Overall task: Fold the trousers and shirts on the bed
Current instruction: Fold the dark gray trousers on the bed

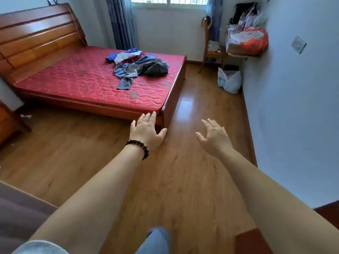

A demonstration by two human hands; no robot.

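Both arms reach forward over the wood floor [183, 171]. Left hand [145, 131], bead bracelet [139, 146] on the wrist, has fingers spread and straight, holding nothing. Right hand [213, 136] likewise has fingers splayed, empty. Clothes [139, 66] lie unfolded in a heap on the red mattress [82, 77] of the bed [36, 37], towards its far right side, well apart from both hands. Chair [211, 50] and white bag [229, 81] stand by the right wall.

Home bedroom: wooden bed [42, 39], curtains [120, 21]
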